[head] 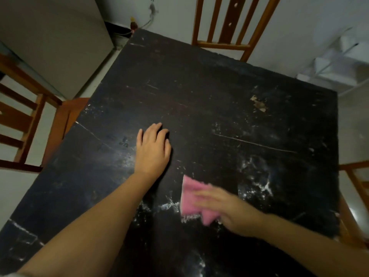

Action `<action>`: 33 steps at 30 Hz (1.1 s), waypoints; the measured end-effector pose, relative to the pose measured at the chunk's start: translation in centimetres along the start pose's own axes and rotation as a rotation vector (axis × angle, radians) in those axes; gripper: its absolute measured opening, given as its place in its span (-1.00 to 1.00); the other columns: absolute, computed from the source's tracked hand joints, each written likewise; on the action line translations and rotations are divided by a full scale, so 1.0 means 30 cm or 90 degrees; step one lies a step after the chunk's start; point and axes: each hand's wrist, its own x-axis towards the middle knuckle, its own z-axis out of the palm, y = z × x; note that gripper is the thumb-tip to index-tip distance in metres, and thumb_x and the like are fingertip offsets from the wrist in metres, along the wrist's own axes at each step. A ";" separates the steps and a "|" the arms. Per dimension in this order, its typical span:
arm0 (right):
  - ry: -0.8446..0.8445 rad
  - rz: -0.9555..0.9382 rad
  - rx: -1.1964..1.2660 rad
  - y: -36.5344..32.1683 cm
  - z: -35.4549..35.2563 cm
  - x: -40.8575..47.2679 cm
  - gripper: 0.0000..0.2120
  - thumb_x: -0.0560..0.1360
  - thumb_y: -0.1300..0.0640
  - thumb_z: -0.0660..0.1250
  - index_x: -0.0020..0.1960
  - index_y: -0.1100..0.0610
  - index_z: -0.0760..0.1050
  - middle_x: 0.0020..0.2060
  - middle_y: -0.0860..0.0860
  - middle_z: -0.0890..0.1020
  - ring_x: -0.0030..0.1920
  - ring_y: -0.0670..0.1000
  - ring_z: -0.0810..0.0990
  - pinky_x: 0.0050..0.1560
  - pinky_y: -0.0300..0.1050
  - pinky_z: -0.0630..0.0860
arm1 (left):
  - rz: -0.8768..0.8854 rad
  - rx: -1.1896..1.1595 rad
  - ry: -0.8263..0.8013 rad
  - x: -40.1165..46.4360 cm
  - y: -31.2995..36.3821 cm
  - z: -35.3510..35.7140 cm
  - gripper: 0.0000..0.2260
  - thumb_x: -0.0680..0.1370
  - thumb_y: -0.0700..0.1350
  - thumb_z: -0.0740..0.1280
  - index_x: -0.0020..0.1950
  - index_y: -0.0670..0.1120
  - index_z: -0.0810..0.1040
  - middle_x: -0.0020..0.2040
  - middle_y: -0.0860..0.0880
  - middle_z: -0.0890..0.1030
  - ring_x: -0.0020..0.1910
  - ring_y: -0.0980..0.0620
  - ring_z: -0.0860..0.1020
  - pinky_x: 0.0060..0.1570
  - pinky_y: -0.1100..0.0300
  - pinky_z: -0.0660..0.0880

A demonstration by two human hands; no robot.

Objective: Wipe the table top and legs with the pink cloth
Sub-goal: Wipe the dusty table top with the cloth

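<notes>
A person leans over a square, black, badly scratched wooden table top (pixel 199 92), both bare forearms stretched across it. The right hand (pixel 225 208) lies flat on a folded pink cloth (pixel 189 198), fingers spread and pressing it down onto the surface rather than gripping it; the hand is blurred. White powdery smears (pixel 257 182) mark the dark wood just right of that hand and trail toward the person's body beneath it. The left hand (pixel 152 148) rests palm-down on the bare wood, relaxed and holding nothing, up and to the left of the cloth and clear of it. Beyond the right hand, toward the far right corner, sits a small patch of pale flaked debris (pixel 258 103). Orange-brown wooden slat-backed chairs stand around the table: one (pixel 229 27) past the far edge, another (pixel 24 116) out beyond the left hand. Pale floor shows between them.
</notes>
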 end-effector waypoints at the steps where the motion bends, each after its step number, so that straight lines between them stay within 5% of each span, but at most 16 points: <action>1: 0.049 0.024 0.051 -0.008 -0.060 0.031 -0.59 0.47 0.40 0.13 0.26 0.17 0.48 0.32 -0.06 0.40 0.31 -0.35 0.28 0.37 -0.29 0.26 | 0.000 0.007 -0.001 -0.001 0.001 0.001 -0.67 0.52 -0.09 0.08 0.17 -0.17 0.49 0.29 -0.17 0.46 0.32 -0.13 0.37 0.37 -0.13 0.10; 4: 0.248 0.188 0.024 0.101 -0.321 0.176 -0.62 0.44 0.57 0.12 0.22 0.42 0.43 0.17 0.18 0.48 0.15 -0.19 0.37 0.11 -0.67 0.16 | 0.010 0.041 -0.003 -0.003 0.006 0.005 -0.64 0.53 -0.06 0.04 0.19 -0.17 0.47 0.30 -0.18 0.45 0.32 -0.15 0.36 0.36 -0.14 0.12; 7: 0.348 0.319 -0.116 0.330 -0.497 0.239 -0.54 0.46 0.50 0.10 0.32 0.28 0.41 0.35 0.19 0.40 0.37 0.08 0.32 0.29 -0.45 0.02 | 0.011 0.056 -0.003 -0.004 0.011 0.005 -0.67 0.54 -0.08 0.08 0.20 -0.18 0.46 0.31 -0.18 0.43 0.33 -0.16 0.34 0.37 -0.14 0.11; 10: 0.296 0.234 -0.190 0.368 -0.374 0.206 -0.51 0.41 0.41 0.10 0.30 0.20 0.44 0.33 0.14 0.42 0.36 0.11 0.34 0.42 -0.22 0.09 | 0.011 0.056 0.002 -0.006 0.015 -0.001 -0.68 0.54 -0.09 0.09 0.20 -0.18 0.46 0.31 -0.19 0.43 0.33 -0.18 0.33 0.37 -0.15 0.10; 13: 0.197 0.079 -0.181 0.223 -0.131 0.028 -0.39 0.42 0.45 0.23 0.36 -0.01 0.36 0.42 -0.09 0.27 0.44 -0.09 0.18 0.47 0.11 0.08 | 0.004 0.061 -0.002 -0.005 0.017 -0.005 -0.65 0.54 -0.06 0.04 0.19 -0.18 0.46 0.30 -0.19 0.43 0.33 -0.18 0.34 0.37 -0.15 0.11; 15: 0.070 0.004 -0.120 0.140 0.025 -0.101 -0.29 0.40 0.46 0.23 0.40 -0.12 0.27 0.45 -0.13 0.22 0.49 -0.14 0.08 0.47 0.12 0.01 | 0.006 0.062 -0.007 -0.006 0.017 -0.005 -0.60 0.53 -0.02 0.00 0.18 -0.19 0.47 0.29 -0.19 0.44 0.31 -0.18 0.35 0.35 -0.16 0.13; 18: -0.018 0.001 0.004 0.130 0.024 -0.102 -0.47 0.48 0.41 0.21 0.36 -0.02 0.39 0.42 -0.07 0.34 0.45 -0.05 0.25 0.37 -0.02 0.35 | 0.006 0.063 -0.011 -0.006 0.023 -0.006 -0.63 0.53 -0.04 0.02 0.18 -0.19 0.46 0.30 -0.19 0.43 0.32 -0.17 0.34 0.36 -0.16 0.13; 20: 0.091 0.088 0.021 0.189 -0.142 -0.032 -0.55 0.46 0.48 0.20 0.28 0.17 0.46 0.34 0.04 0.44 0.34 -0.07 0.42 0.27 -0.27 0.40 | 0.005 0.058 -0.011 -0.006 0.024 -0.004 -0.66 0.54 -0.08 0.07 0.20 -0.19 0.45 0.32 -0.19 0.41 0.33 -0.18 0.32 0.37 -0.15 0.10; 22: 0.297 0.194 -0.055 0.286 -0.372 0.001 -0.51 0.36 0.51 0.09 0.22 0.26 0.48 0.26 0.14 0.47 0.31 -0.01 0.44 0.30 -0.49 0.18 | 0.007 0.057 -0.013 -0.010 0.021 -0.003 -0.67 0.55 -0.09 0.08 0.22 -0.20 0.44 0.34 -0.19 0.39 0.36 -0.17 0.30 0.39 -0.13 0.08; 25: 0.392 0.353 -0.150 0.427 -0.522 -0.070 -0.53 0.39 0.41 0.07 0.25 0.28 0.47 0.29 0.22 0.47 0.35 0.17 0.38 0.36 -0.38 0.07 | 0.002 0.054 -0.025 -0.014 0.028 -0.004 -0.70 0.59 -0.13 0.14 0.28 -0.19 0.40 0.39 -0.18 0.34 0.41 -0.14 0.23 0.42 -0.12 0.01; 29: 0.302 0.235 -0.160 0.347 -0.239 -0.194 -0.49 0.44 0.41 0.09 0.33 0.13 0.41 0.34 0.07 0.42 0.40 -0.02 0.28 0.46 -0.20 0.04 | -0.019 0.018 -0.044 -0.019 0.107 0.006 -0.67 0.59 -0.06 0.09 0.28 -0.16 0.42 0.38 -0.15 0.34 0.41 -0.10 0.23 0.40 -0.13 -0.04; 33: 0.087 0.099 -0.092 0.126 0.056 -0.349 -0.38 0.44 0.38 0.12 0.42 -0.06 0.31 0.46 -0.08 0.23 0.49 -0.16 0.03 0.51 0.01 -0.08 | 0.068 -0.019 -0.075 -0.049 0.268 0.058 -0.51 0.50 0.07 -0.05 0.28 -0.14 0.42 0.36 -0.11 0.38 0.37 -0.07 0.30 0.38 -0.17 0.03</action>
